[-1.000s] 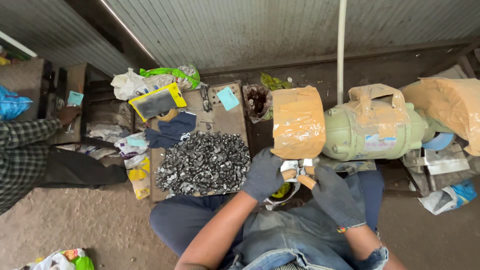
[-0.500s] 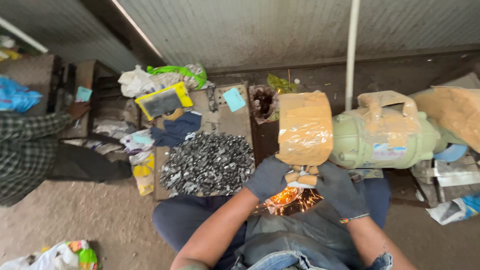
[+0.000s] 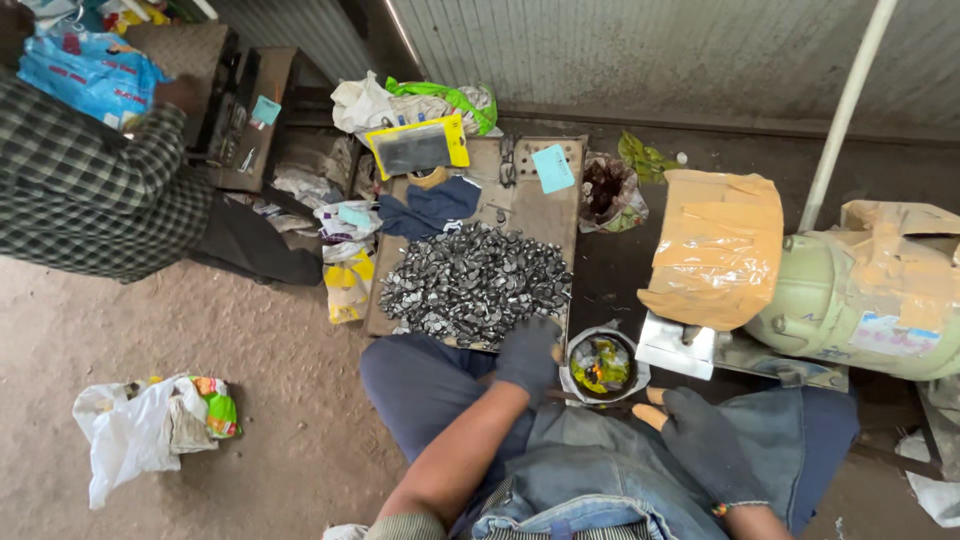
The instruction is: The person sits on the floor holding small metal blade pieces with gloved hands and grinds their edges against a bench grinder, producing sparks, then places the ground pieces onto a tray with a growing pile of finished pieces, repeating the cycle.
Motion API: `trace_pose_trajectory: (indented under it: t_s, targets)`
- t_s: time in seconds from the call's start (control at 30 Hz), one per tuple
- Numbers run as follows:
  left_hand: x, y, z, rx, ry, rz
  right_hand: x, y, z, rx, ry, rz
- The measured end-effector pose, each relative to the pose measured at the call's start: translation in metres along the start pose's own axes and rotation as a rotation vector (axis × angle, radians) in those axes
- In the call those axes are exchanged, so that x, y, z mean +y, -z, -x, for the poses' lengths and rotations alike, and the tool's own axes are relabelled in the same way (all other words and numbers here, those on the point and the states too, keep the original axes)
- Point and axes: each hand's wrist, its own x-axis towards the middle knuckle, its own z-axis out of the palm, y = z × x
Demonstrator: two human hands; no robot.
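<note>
Metal pieces [image 3: 475,285] heaped on board, gloved left hand [image 3: 528,355] touching them, right hand [image 3: 705,440] open, both hands apart

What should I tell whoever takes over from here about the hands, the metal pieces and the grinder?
Left hand: gloved, resting on the near edge of the pile of small dark metal pieces on the board; whether it grips one cannot be told.
Right hand: gloved, over the lap, near the grinder's rest, apparently empty.
Small bowl sits between the hands.
Taped grinder guard and green motor are on the right.
No sparks now. Most pieces are heaped; how many are ground cannot be told.
</note>
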Motion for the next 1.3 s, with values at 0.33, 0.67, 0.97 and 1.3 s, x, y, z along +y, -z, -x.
trace_pose_trajectory:
  t_s: [0.33,0.67,0.97,1.3]
  targets:
    - [-0.041,0.021,-0.014,0.008,-0.055,-0.149,-0.035,0.025,-0.002,-0.046,-0.159,-0.096]
    - [0.027,0.012,0.027,-0.143,-0.203,1.072,-0.096,0.049,-0.009,-0.158,-0.141,-0.264]
    - [0.102,0.03,0.033,0.129,-0.318,0.871,-0.066,0.081,0.011,0.365,0.022,0.015]
    - [0.125,0.013,0.007,0.126,-0.346,0.528,-0.021,0.064,0.009,0.37,0.012,-0.121]
